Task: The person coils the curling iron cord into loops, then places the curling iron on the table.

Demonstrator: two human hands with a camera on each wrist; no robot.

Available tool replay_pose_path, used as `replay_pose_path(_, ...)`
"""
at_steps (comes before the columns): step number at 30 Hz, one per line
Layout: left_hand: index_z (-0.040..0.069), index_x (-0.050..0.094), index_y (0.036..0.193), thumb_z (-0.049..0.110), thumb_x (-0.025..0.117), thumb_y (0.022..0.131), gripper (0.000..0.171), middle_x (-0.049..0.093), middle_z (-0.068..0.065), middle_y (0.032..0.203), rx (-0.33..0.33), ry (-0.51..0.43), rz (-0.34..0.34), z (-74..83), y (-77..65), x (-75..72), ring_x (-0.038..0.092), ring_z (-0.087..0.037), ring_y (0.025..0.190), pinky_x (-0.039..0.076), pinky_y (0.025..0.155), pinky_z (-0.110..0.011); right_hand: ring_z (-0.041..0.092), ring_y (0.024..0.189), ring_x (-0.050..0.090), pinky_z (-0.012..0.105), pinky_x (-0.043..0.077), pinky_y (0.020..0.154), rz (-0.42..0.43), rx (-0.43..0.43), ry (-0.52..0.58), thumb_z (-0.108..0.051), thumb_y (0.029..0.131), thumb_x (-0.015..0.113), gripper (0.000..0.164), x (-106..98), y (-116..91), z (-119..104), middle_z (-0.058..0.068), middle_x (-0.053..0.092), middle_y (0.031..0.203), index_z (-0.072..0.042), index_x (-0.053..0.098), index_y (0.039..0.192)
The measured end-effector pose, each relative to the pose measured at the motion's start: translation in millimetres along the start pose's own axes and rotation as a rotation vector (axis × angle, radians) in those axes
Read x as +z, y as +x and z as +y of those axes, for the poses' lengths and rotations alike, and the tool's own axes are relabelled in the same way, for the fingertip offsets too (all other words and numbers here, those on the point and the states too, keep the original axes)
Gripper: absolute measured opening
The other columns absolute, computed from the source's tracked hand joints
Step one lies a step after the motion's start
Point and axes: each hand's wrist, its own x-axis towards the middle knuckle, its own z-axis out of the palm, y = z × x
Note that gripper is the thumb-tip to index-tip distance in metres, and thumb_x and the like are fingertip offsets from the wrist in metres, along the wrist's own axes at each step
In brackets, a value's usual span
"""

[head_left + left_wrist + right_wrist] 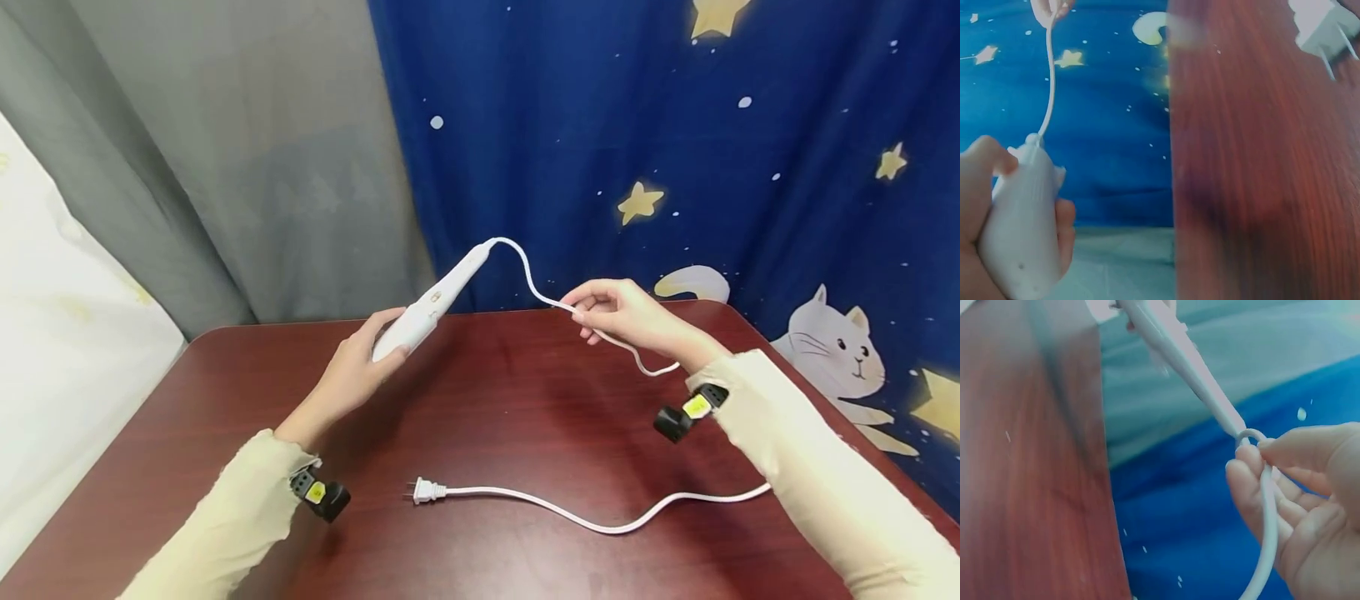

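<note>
Left hand (356, 367) grips the white corded appliance (431, 307), held up over the table (487, 417), long axis running from that hand toward 1–2 o'clock, cord end outermost. Right hand (626, 315) pinches the cord (528, 277) around 4 o'clock from that end; left is the nearer hand.

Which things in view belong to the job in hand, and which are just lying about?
In the job:
- white handheld appliance, gripped by the left hand
- white cord, pinched by the right hand
- plug on the table, probably that cord's end

Just around it:
- blue curtain
- grey curtain
- white cloth
</note>
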Motion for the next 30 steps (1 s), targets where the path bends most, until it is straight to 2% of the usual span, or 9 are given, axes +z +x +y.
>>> replay_pose_path(5, 0.017, 0.047, 0.129, 0.019, 0.068, 0.083, 0.051, 0.06, -0.011, 0.108, 0.049, -0.178, -0.043, 8.3, 5.4, -2.8, 0.056, -0.02, 0.087, 0.047, 0.068, -0.035, 0.022, 0.073, 0.062, 0.037, 0.056, 0.064, -0.1, -0.07, 0.155, 0.002, 0.087, 0.057, 0.027, 8.5, -23.7, -0.3, 0.015, 0.062, 0.089, 0.007, 0.057, 0.114)
replay_pose_path(9, 0.019, 0.05, 0.126, 0.017, 0.075, 0.077, 0.056, 0.061, -0.008, 0.106, 0.065, -0.31, -0.118, 15.5, 4.3, -4.4, 0.058, -0.019, 0.086, 0.05, 0.066, -0.034, 0.023, 0.073, 0.063, 0.037, 0.055, 0.066, -0.248, -0.121, 0.229, 0.005, 0.086, 0.057, 0.026, 15.5, -32.0, 10.2, 0.012, 0.065, 0.088, 0.0, 0.062, 0.111)
replay_pose_path(12, 0.014, 0.053, 0.125, 0.007, 0.075, 0.075, 0.055, 0.06, -0.009, 0.111, 0.083, -0.416, -0.196, 26.9, -1.0, -5.7, 0.059, -0.021, 0.088, 0.052, 0.066, -0.034, 0.023, 0.073, 0.063, 0.037, 0.055, 0.068, -0.372, -0.141, 0.254, 0.004, 0.085, 0.059, 0.024, 21.4, -30.2, 20.5, 0.012, 0.065, 0.086, -0.002, 0.066, 0.107)
replay_pose_path(16, 0.01, 0.055, 0.123, -0.001, 0.075, 0.072, 0.055, 0.061, -0.01, 0.111, 0.137, -0.53, -0.329, 32.5, -8.6, -4.3, 0.06, -0.024, 0.086, 0.053, 0.066, -0.034, 0.017, 0.07, 0.059, 0.027, 0.053, 0.06, -0.492, -0.15, 0.15, 0.002, 0.082, 0.064, 0.02, 31.9, -20.5, 23.6, 0.015, 0.063, 0.088, -0.002, 0.069, 0.101)
replay_pose_path(18, 0.01, 0.057, 0.122, 0.0, 0.075, 0.072, 0.055, 0.061, -0.009, 0.112, 0.158, -0.559, -0.406, 31.2, -11.8, -3.5, 0.06, -0.024, 0.084, 0.053, 0.066, -0.033, 0.01, 0.068, 0.055, 0.02, 0.048, 0.055, -0.517, -0.125, 0.037, -0.004, 0.082, 0.066, 0.017, 36.2, -14.4, 21.0, 0.009, 0.063, 0.086, -0.007, 0.071, 0.099)
replay_pose_path(21, 0.013, 0.059, 0.121, 0.004, 0.077, 0.071, 0.055, 0.061, -0.007, 0.115, 0.173, -0.561, -0.511, 28.8, -15.7, -2.8, 0.061, -0.024, 0.081, 0.052, 0.065, -0.032, 0.01, 0.063, 0.049, 0.019, 0.038, 0.048, -0.567, -0.102, -0.033, -0.013, 0.082, 0.069, 0.015, 41.1, -3.1, 13.6, 0.004, 0.063, 0.077, -0.013, 0.072, 0.096)
replay_pose_path(23, 0.014, 0.059, 0.121, 0.005, 0.078, 0.071, 0.055, 0.06, -0.006, 0.116, 0.172, -0.558, -0.571, 28.1, -18.6, -3.0, 0.06, -0.024, 0.081, 0.052, 0.064, -0.031, 0.01, 0.064, 0.052, 0.018, 0.04, 0.049, -0.581, -0.074, -0.055, -0.014, 0.081, 0.07, 0.014, 42.4, 4.8, 11.7, -0.001, 0.065, 0.078, -0.015, 0.073, 0.094)
replay_pose_path(27, 0.013, 0.059, 0.122, 0.004, 0.077, 0.072, 0.054, 0.061, -0.007, 0.113, 0.158, -0.589, -0.682, 25.6, -25.0, -1.1, 0.061, -0.023, 0.08, 0.054, 0.063, -0.033, 0.013, 0.071, 0.061, 0.022, 0.052, 0.062, -0.604, -0.006, -0.034, -0.01, 0.08, 0.07, 0.016, 39.4, 14.9, 11.2, 0.006, 0.069, 0.083, -0.008, 0.073, 0.096)
replay_pose_path(30, 0.013, 0.059, 0.122, 0.005, 0.076, 0.073, 0.052, 0.063, -0.007, 0.11, 0.131, -0.595, -0.739, 22.7, -29.0, 2.3, 0.061, -0.022, 0.079, 0.054, 0.061, -0.034, 0.019, 0.074, 0.065, 0.03, 0.055, 0.068, -0.584, 0.057, -0.007, -0.006, 0.08, 0.069, 0.016, 32.8, 14.1, 9.9, 0.015, 0.068, 0.083, -0.002, 0.071, 0.096)
